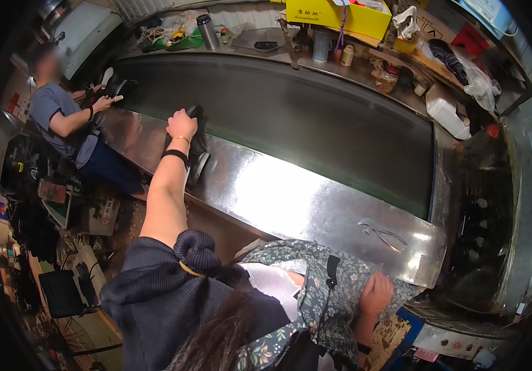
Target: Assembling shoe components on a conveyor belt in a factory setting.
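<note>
Stretched out over the metal ledge, my left hand (182, 124) is closed on the upper end of a black shoe (198, 154), whose shape is partly covered by my hand and forearm. The shoe is at the near edge of a dark conveyor belt (303, 130). My right hand (377, 293) rests low in front of my floral apron (309, 260), its fingers loosely bent with nothing visible in them. A pair of metal pincers (382, 235) lies on the shiny metal ledge (272, 191), ahead of my right hand.
At the far left another person (62, 117) stands by the belt, handling a small pale item near a dark shoe-like object. Along the back shelf stand a thermos (206, 32), a mug (321, 46) and a yellow box (340, 18). A white jug (447, 111) is at the right.
</note>
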`<state>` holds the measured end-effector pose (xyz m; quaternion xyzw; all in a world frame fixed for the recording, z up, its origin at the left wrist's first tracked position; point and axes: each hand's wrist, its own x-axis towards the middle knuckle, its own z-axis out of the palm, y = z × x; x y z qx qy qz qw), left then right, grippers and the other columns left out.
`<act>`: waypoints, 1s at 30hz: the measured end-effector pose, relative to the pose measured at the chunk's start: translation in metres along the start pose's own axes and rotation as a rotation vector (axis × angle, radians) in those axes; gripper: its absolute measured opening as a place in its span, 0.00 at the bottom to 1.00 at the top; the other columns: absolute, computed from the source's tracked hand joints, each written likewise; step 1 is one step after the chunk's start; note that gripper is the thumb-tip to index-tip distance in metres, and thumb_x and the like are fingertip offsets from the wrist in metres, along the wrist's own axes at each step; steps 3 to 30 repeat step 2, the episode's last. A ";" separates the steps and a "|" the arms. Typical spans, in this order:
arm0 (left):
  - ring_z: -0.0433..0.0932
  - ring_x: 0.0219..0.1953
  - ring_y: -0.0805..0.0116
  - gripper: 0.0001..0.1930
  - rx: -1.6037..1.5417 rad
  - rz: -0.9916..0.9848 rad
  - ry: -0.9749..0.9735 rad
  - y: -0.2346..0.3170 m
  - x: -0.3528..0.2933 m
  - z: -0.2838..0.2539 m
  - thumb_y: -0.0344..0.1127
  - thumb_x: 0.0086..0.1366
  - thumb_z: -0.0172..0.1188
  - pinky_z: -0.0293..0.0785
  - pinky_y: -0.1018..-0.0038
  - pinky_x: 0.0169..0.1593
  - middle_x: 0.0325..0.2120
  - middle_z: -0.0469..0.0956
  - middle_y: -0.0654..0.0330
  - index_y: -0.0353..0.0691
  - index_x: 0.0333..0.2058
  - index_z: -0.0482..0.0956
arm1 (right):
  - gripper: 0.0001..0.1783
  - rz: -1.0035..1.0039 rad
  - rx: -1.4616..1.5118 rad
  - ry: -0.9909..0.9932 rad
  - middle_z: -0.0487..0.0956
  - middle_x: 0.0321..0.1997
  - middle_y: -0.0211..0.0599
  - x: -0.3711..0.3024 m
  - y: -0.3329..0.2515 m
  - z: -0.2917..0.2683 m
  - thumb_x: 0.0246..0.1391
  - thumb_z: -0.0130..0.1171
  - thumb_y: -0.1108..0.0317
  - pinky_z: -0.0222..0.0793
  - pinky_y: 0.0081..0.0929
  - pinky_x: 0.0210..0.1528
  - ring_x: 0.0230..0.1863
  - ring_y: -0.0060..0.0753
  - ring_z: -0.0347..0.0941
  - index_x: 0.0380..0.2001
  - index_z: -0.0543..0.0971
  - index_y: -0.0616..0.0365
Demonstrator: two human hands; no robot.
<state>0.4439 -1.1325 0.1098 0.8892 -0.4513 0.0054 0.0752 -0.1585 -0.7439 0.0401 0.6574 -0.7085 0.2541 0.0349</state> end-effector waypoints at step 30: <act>0.61 0.66 0.51 0.37 0.003 -0.089 -0.149 -0.006 0.012 -0.002 0.51 0.58 0.62 0.64 0.51 0.63 0.62 0.67 0.57 0.51 0.65 0.62 | 0.12 0.030 -0.022 -0.025 0.81 0.41 0.47 -0.003 -0.001 0.001 0.53 0.59 0.68 0.67 0.47 0.53 0.45 0.51 0.76 0.38 0.80 0.63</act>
